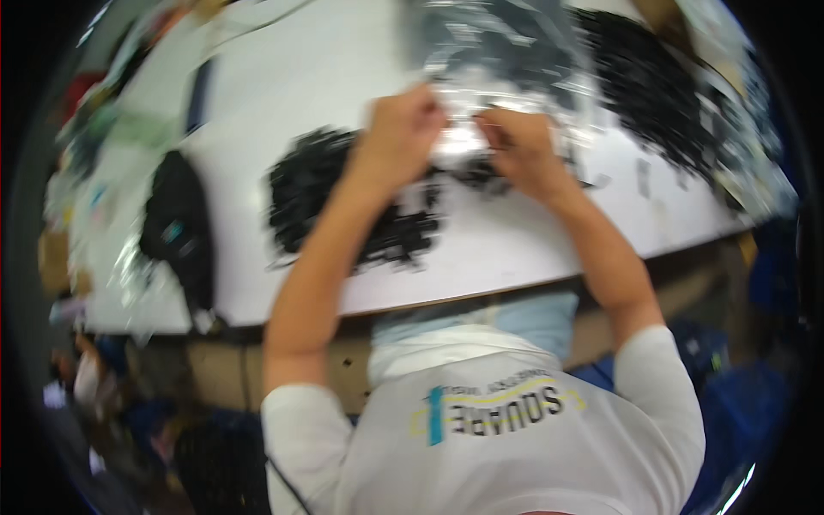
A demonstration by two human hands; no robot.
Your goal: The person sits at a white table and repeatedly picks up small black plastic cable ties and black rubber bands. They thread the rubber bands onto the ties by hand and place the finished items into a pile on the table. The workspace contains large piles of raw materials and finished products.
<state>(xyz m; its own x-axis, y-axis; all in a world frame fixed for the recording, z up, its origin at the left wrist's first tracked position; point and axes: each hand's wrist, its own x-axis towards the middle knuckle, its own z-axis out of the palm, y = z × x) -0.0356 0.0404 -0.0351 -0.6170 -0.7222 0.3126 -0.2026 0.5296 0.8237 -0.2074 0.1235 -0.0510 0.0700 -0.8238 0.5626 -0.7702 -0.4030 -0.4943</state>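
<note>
We look down on both hands at the near end of a clear bag (pixel 506 51), and the relation that counts is how that end sits against them: from the left hand (pixel 396 136) the bag's middle lies at between one and two o'clock, from the right hand (pixel 525 153) at just short of twelve. The right hand is the nearer and overlaps the bag's lower part; the bag runs out of view at twelve, so we cannot tell its long axis. Both hands have their fingers curled in, tips facing each other across a narrow gap, but blur and glare keep us from telling whether either pinches the plastic. Small black scraps (pixel 481 174) lie at eight o'clock from the right hand. A black heap (pixel 311 184) sits at eight o'clock from the left, reaching behind its forearm (pixel 313 266), and a larger pile (pixel 648 90) bounds the right hand's room at two. We judge the roomiest way to be from nine to eleven o'clock of the left hand, over the white surface (pixel 253 94), whose near edge runs at six beneath both arms.
</note>
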